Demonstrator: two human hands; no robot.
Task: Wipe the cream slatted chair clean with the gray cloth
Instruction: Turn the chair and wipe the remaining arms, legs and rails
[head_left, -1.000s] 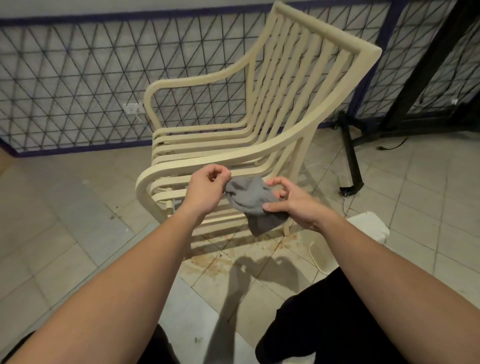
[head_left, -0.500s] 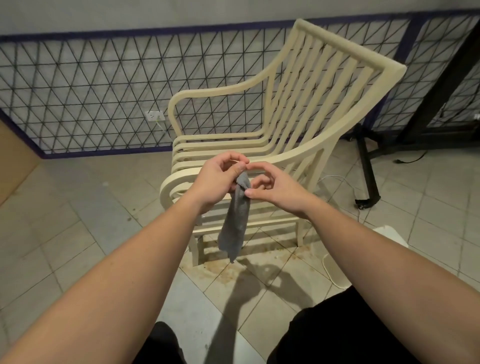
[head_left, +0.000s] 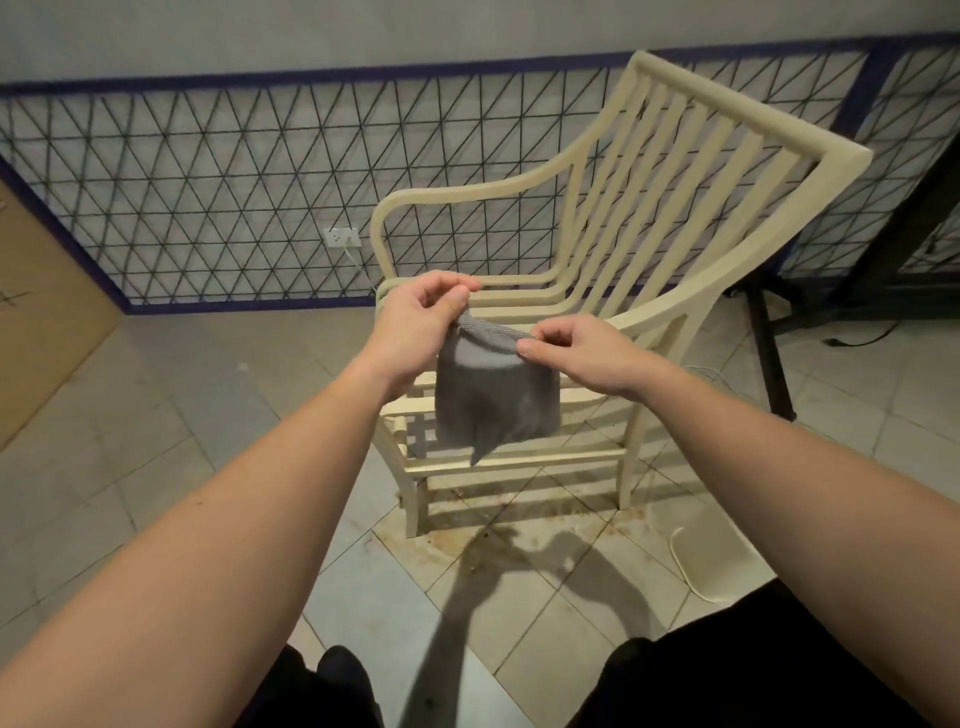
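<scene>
Now you're pinching the gray cloth (head_left: 496, 400) by its top edge, left hand (head_left: 415, 325) and right hand (head_left: 576, 353), fingers grasping it spread flat, likely readying to wipe the cream slatted chair (head_left: 670, 218).

No readable text, labels, brands, numbers or signs on anything in view

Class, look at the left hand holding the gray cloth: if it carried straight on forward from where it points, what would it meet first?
Most likely the cream slatted chair: the left hand pinches the gray cloth in front of its seat slats, though depth is hard to judge.
</scene>
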